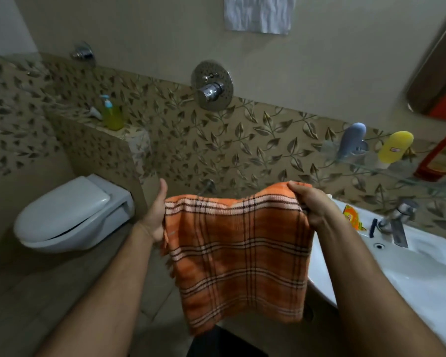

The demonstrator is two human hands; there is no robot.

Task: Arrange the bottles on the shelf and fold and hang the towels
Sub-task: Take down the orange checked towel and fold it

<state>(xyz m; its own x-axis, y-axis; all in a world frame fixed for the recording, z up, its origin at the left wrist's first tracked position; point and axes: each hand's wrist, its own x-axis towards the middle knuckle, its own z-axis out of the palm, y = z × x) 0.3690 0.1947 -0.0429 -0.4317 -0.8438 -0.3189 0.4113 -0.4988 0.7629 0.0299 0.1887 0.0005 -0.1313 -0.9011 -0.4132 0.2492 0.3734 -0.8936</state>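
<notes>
An orange checked towel (238, 256) hangs folded in front of me, held up by both hands at its top edge. My left hand (155, 215) holds its left corner, thumb up, fingers hidden behind the cloth. My right hand (312, 202) grips the right corner from above. On the glass shelf (386, 171) at the right stand a grey-blue bottle (350, 140), a yellow bottle (395, 148) and a red bottle (440, 155). A white towel (259, 12) hangs on the wall at the top.
A white toilet (70, 215) with its lid down stands at the left. A green pump bottle (111, 114) sits on the tiled ledge. The white sink (422, 274) with its tap (397, 217) is at the right; an orange packet (353, 216) lies on its rim. A chrome shower valve (211, 86) juts from the wall.
</notes>
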